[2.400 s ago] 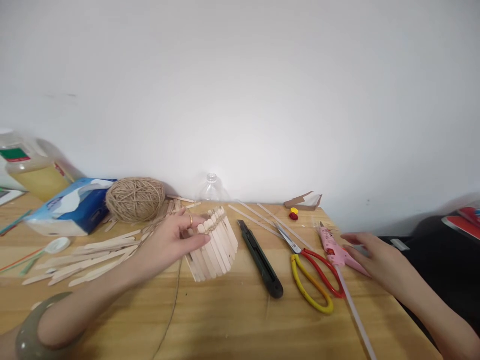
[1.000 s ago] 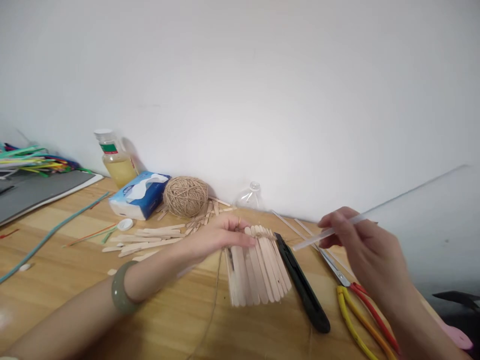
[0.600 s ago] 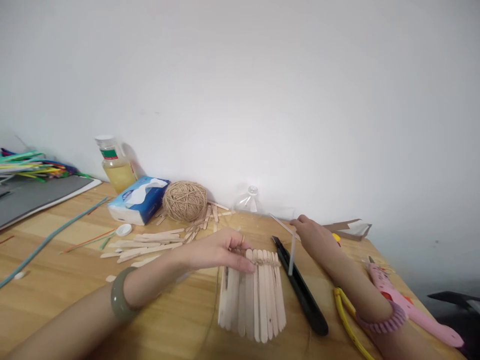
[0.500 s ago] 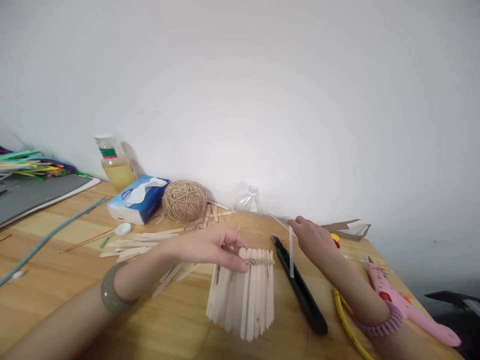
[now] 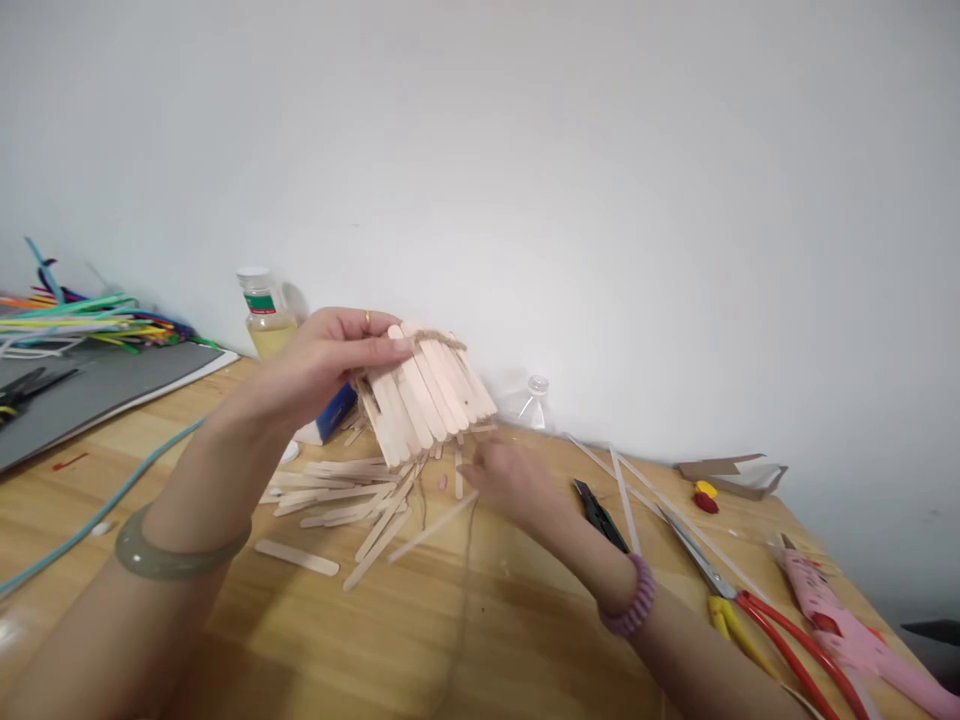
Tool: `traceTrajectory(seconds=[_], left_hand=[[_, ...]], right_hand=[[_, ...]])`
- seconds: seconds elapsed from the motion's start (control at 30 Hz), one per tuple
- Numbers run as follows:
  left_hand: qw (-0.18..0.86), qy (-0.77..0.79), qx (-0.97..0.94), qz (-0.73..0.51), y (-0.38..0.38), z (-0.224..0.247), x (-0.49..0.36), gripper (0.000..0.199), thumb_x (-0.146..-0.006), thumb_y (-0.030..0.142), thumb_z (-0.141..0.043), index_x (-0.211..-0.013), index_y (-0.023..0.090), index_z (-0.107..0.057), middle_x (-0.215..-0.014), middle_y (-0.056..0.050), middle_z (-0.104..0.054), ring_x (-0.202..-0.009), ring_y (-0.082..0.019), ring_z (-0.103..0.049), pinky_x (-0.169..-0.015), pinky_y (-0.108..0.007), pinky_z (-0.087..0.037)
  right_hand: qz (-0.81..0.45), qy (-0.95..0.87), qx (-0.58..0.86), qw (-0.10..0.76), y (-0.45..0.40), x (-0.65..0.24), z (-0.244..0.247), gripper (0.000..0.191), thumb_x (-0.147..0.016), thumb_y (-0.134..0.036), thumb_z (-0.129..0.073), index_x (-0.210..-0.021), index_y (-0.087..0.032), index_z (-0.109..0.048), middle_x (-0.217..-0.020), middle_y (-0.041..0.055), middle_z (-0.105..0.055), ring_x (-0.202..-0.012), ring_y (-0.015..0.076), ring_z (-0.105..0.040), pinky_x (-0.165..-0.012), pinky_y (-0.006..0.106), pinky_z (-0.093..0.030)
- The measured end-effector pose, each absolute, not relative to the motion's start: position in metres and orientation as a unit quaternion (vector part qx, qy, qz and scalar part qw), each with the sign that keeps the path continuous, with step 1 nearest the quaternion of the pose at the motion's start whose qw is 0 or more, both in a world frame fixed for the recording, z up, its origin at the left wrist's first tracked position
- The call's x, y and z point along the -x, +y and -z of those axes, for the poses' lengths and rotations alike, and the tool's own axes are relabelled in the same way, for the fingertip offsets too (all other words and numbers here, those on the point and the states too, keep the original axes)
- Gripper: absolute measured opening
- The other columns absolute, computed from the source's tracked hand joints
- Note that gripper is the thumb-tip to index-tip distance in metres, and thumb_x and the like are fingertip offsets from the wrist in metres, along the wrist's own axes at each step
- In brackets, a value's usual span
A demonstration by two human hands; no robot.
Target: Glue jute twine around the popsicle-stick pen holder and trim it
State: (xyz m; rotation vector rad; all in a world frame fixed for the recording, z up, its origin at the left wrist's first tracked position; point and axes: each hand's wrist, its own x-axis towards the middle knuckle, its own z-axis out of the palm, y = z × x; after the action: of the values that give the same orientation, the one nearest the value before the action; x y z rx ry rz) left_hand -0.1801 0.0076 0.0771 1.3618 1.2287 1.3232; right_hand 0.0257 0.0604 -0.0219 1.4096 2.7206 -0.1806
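Observation:
My left hand [image 5: 337,350] grips the upper left edge of a piece made of upright wooden craft sticks [image 5: 435,390], with twine [image 5: 441,338] across its top. The piece is lifted off the table and tilted. My right hand [image 5: 502,475] is below and right of it, blurred by motion, its fingers near the lower edge; whether it holds anything cannot be made out. A thin string [image 5: 466,590] hangs or lies below the hand. Loose craft sticks [image 5: 337,490] lie beneath on the wooden table [image 5: 360,650].
On the right are a dark cutter [image 5: 600,515], red-handled scissors [image 5: 720,580], clear glue sticks [image 5: 624,500] and a pink glue gun [image 5: 832,610]. Behind stand a glass jar [image 5: 266,315] and a clear bottle piece [image 5: 534,403]. Pipe cleaners [image 5: 97,322] lie at the left.
My left hand has raised the stick piece up and to the left. My right hand has moved left from the glue stick, which now lies on the table. The view has shifted, showing the scissors.

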Motion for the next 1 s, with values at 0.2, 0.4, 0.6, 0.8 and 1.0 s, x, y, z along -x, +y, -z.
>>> traceTrajectory(seconds=[0.2, 0.4, 0.6, 0.8, 1.0], left_hand=[[0.414, 0.453, -0.526, -0.589, 0.007, -0.088, 0.196, 0.018, -0.065, 0.028, -0.069, -0.055, 0.016, -0.061, -0.049, 0.003, -0.054, -0.045, -0.008, -0.046, -0.042, -0.018, -0.033], [0.432, 0.448, -0.515, -0.59, 0.005, -0.09, 0.192, 0.014, -0.065, 0.025, -0.066, -0.057, 0.015, -0.06, -0.048, 0.003, -0.054, -0.044, -0.008, -0.047, -0.043, -0.018, -0.034], [0.446, 0.437, -0.532, -0.572, 0.004, -0.086, 0.184, 0.016, -0.066, 0.027, -0.066, -0.059, 0.015, -0.059, -0.05, 0.002, -0.054, -0.044, -0.008, -0.048, -0.043, -0.019, -0.035], [0.494, 0.423, -0.539, -0.535, 0.008, -0.078, 0.175, 0.014, -0.067, 0.028, -0.067, -0.064, 0.015, -0.063, -0.053, 0.002, -0.057, -0.047, -0.009, -0.049, -0.045, -0.02, -0.038], [0.555, 0.386, -0.609, -0.415, 0.012, -0.058, 0.149, 0.016, -0.071, 0.029, -0.067, -0.068, 0.014, -0.064, -0.063, 0.0, -0.06, -0.058, -0.011, -0.054, -0.055, -0.021, -0.04]], right_hand=[[0.024, 0.881, -0.458, 0.111, 0.053, -0.007, 0.027, 0.03, -0.088, -0.033, -0.053, -0.114, -0.017, -0.054, -0.116, 0.0081, -0.056, -0.096, 0.0188, -0.058, -0.081, 0.04, -0.049], [0.008, 0.87, -0.466, 0.163, 0.064, -0.01, 0.025, 0.031, -0.088, -0.033, -0.053, -0.115, -0.017, -0.054, -0.117, 0.0081, -0.056, -0.097, 0.0189, -0.058, -0.081, 0.04, -0.05], [0.02, 0.854, -0.491, 0.174, 0.074, -0.02, 0.027, 0.032, -0.088, -0.033, -0.053, -0.116, -0.018, -0.053, -0.116, 0.0074, -0.056, -0.096, 0.0191, -0.058, -0.08, 0.04, -0.05], [0.048, 0.842, -0.526, 0.114, 0.064, -0.043, 0.016, 0.032, -0.088, -0.034, -0.053, -0.115, -0.017, -0.053, -0.116, 0.0075, -0.056, -0.095, 0.0189, -0.058, -0.079, 0.04, -0.05], [0.042, 0.831, -0.553, -0.04, 0.044, -0.106, -0.041, 0.018, -0.087, -0.02, -0.043, -0.094, -0.02, -0.06, -0.086, 0.0015, -0.065, -0.079, 0.0145, -0.059, -0.071, 0.028, -0.046]])
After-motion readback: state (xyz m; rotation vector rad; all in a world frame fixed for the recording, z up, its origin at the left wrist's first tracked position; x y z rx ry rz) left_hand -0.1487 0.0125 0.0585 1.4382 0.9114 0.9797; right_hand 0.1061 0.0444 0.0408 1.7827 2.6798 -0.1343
